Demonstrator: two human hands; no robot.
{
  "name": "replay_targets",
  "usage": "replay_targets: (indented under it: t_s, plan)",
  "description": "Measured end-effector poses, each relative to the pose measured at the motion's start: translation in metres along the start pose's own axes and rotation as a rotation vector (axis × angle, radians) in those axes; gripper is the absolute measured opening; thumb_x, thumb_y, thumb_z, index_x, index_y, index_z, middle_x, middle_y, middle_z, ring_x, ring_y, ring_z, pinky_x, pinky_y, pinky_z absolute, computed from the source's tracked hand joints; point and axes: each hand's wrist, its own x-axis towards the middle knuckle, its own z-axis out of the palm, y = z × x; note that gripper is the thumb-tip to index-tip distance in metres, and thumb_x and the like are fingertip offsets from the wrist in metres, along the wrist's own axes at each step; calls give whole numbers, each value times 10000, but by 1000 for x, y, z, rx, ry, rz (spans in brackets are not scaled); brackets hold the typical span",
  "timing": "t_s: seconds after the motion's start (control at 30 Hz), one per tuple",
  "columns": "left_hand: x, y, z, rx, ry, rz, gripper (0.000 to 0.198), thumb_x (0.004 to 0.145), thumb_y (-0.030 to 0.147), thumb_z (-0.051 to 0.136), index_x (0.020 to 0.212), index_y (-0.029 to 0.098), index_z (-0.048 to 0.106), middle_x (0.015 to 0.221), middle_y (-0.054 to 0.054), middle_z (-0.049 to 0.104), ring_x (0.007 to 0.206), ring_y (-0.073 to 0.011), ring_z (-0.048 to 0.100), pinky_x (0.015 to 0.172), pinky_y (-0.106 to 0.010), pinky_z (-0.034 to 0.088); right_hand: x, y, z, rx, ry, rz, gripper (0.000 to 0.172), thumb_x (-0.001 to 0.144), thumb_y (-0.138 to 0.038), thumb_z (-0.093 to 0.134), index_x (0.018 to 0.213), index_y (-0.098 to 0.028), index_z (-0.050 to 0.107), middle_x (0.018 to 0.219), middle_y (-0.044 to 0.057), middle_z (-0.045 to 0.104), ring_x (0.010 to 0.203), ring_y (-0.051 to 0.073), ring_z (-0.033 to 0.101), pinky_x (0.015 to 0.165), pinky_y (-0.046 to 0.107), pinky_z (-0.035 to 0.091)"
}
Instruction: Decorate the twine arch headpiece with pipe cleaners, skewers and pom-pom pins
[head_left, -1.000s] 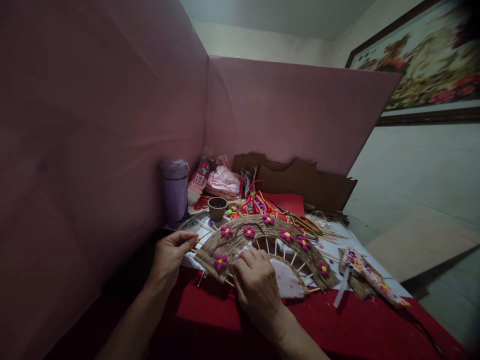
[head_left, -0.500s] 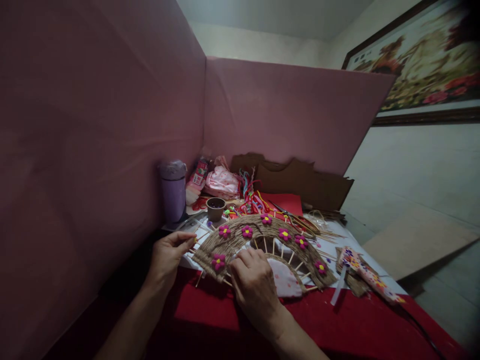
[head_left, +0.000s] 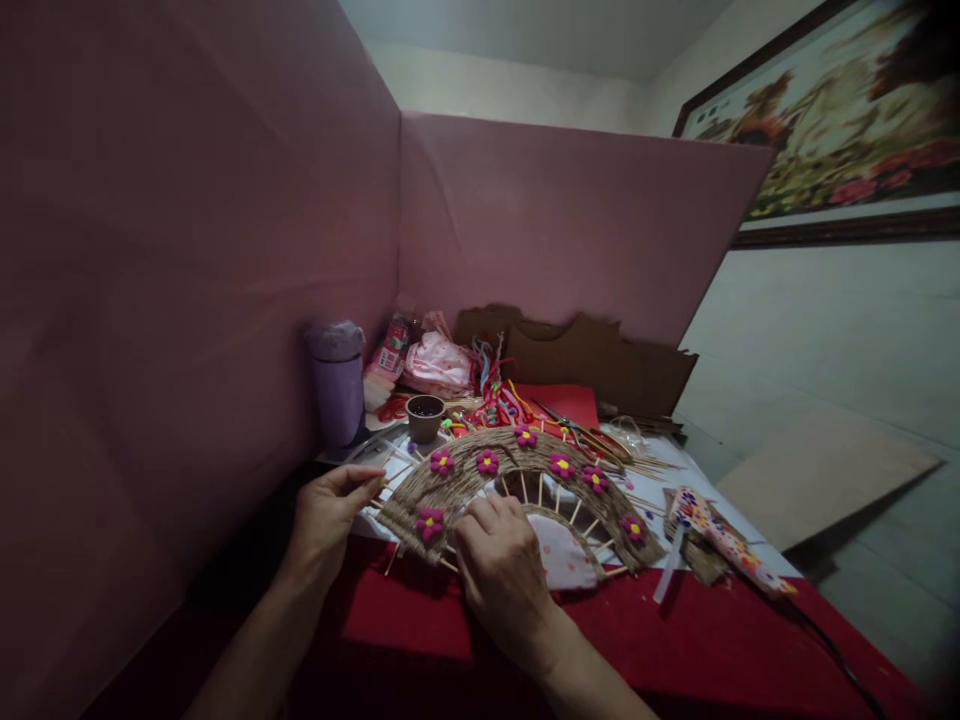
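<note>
Brown twine-woven fan (head_left: 536,457) with magenta flowers (head_left: 487,461): near edge of our red-covered bench (head_left: 637,640) | left hand (head_left: 326,515) pinching a small yellow piece (head_left: 385,482), right hand (head_left: 499,570) over the fan, grip we cannot tell | round brown cup (head_left: 425,425) behind

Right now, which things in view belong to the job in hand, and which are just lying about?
Belong to the job:
- twine-covered fan shape, the right hand on it
- magenta flowers on the fan shape
- small yellow bit at the fingertips of the left hand

Apparently just lying about:
- purple tumbler
- torn cardboard
- scissors, untouched, though possibly a tool for it
</note>
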Motion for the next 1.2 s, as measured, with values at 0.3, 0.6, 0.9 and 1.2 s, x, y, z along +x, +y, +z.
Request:
replay_targets:
  t_s: [0.3,0.6,0.9,1.2]
  plan:
    - [0,-1,0,-9,0,0,326,423,327,829,642,124,697,523,-2,635,488,-97,525,496,-195,389,0,1,1,-7,-8,-1,159,831,-146,488,678,-163,527,765,51,524,728,176,410,685,324,283]
    - [-2,2,1,-7,11,4,307,418,320,827,622,128,700,510,-6,629,475,-107,521,481,-206,379,0,0,0,-12,27,-14,177,842,-150,474,677,-169,537,755,48,518,720,174,408,674,323,283]
    - [-3,3,1,-1,21,23,283,420,297,816,616,126,705,524,-9,635,500,-102,519,500,-199,374,0,-1,0,11,27,-10,179,835,-132,474,668,-166,529,749,50,525,719,178,408,666,322,278]
    - [-4,3,1,-14,15,1,281,423,293,819,618,129,700,511,-7,630,472,-106,518,474,-205,365,-1,-1,0,17,22,3,188,845,-136,469,670,-164,530,748,52,531,729,181,409,673,327,285]
